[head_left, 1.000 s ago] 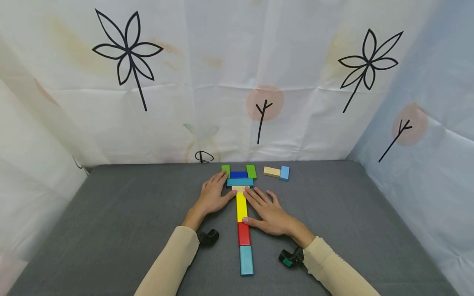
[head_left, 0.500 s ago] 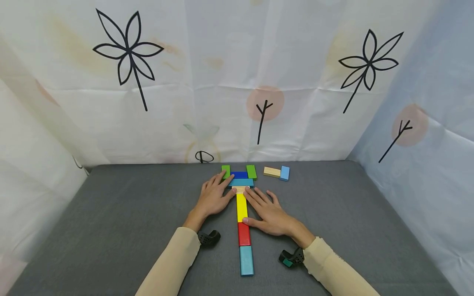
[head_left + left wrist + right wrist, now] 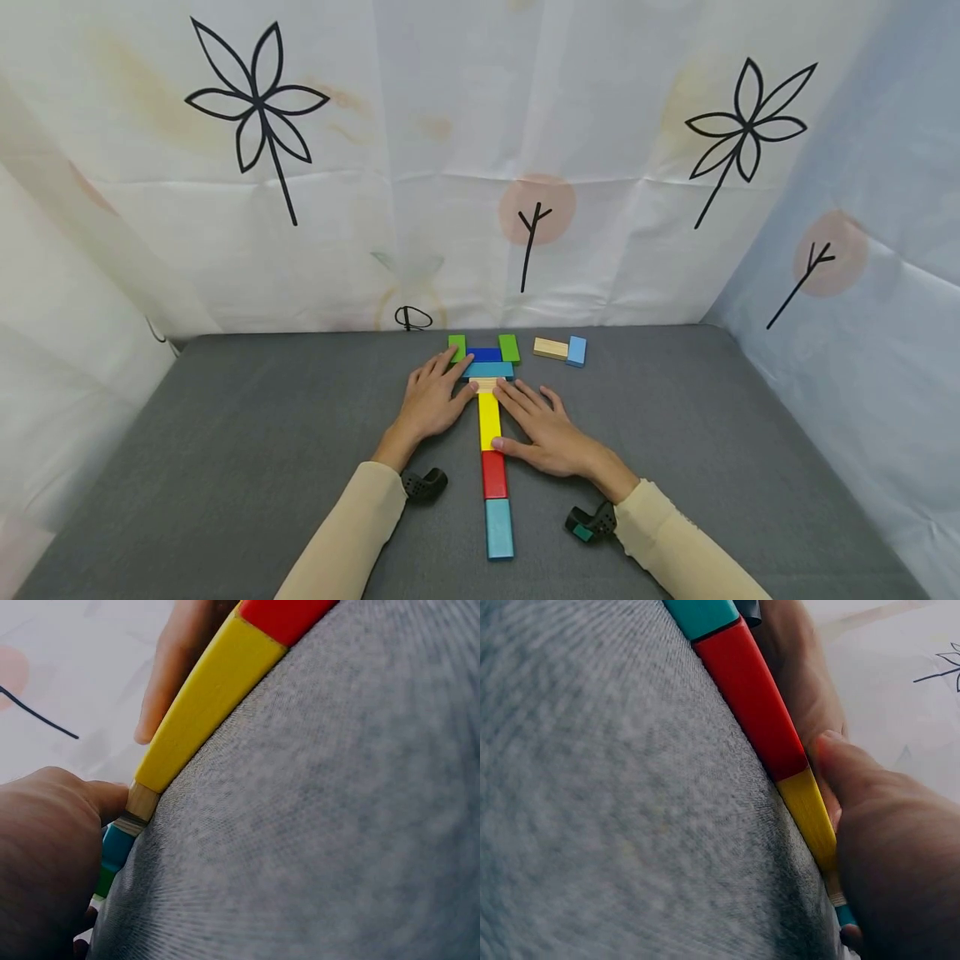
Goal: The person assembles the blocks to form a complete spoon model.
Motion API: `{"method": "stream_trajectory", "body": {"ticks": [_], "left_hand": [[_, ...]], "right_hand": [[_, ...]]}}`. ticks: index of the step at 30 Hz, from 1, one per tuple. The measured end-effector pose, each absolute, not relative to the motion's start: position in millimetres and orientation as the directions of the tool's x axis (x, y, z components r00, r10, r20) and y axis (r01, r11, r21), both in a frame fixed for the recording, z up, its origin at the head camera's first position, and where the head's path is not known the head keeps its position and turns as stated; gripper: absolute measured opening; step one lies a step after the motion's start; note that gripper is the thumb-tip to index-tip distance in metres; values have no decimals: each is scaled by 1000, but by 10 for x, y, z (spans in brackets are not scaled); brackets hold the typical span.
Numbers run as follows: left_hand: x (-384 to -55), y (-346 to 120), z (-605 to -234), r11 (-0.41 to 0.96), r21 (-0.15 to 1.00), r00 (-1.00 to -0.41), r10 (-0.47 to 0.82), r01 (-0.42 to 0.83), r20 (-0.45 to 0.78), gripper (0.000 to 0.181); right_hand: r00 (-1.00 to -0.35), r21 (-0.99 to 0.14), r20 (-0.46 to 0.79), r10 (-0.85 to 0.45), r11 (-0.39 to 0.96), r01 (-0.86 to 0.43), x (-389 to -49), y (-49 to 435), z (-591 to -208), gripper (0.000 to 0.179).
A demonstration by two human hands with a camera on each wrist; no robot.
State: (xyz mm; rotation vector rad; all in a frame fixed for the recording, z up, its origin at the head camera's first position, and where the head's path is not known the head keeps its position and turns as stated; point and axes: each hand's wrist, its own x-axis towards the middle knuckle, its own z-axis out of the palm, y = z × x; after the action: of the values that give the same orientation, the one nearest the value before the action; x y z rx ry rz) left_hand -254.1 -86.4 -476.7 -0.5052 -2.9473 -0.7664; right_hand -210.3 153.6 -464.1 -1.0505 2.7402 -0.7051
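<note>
A line of wooden blocks runs up the middle of the head view: a light-blue block [image 3: 498, 529], a red block [image 3: 494, 475], a yellow block [image 3: 490, 421] and a plain wood block [image 3: 487, 385]. Across its far end lie a teal block [image 3: 491, 369], a dark-blue block [image 3: 483, 355] and two green blocks [image 3: 509, 349]. My left hand [image 3: 431, 400] has its fingers spread, thumb at the plain block's left end, other fingertips by the teal and left green blocks. My right hand [image 3: 551, 437] lies extended, fingertips at the plain block's right end, thumb against the yellow block.
A plain wood block [image 3: 551, 348] and a pale-blue block [image 3: 576, 351] lie together at the back right. Grey cloth covers the table [image 3: 262, 467]. A printed white curtain [image 3: 450, 167] rises behind its far edge.
My left index finger has shifted right, off the left green block towards the dark-blue and teal blocks. The right hand and the blocks look nearly unchanged.
</note>
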Motion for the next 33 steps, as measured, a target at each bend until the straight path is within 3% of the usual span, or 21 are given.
{"method": "stream_trajectory", "body": {"ticks": [7,17,26,33], "left_hand": [[-2537,-864,-4764,822,467,-944,305,327,125,58],[-2539,-866,-4778,816,473,-942,305,333,139,59],[-2538,-874,-4783,817,465,-940,313,341,139,59],[-2534,-882,-4783,814,469,-939,314,342,140,59]], "right_hand": [[-799,-529,186,-572,627,-572,-2169,1585,-4588,70],[-836,-443,377,-399,715,-541,-2618,1635,-4543,45],[-882,-352,127,-453,811,-467,-2800,1523,-4525,67],[-882,-318,24,-471,833,-454,-2789,1468,-4527,67]]}}
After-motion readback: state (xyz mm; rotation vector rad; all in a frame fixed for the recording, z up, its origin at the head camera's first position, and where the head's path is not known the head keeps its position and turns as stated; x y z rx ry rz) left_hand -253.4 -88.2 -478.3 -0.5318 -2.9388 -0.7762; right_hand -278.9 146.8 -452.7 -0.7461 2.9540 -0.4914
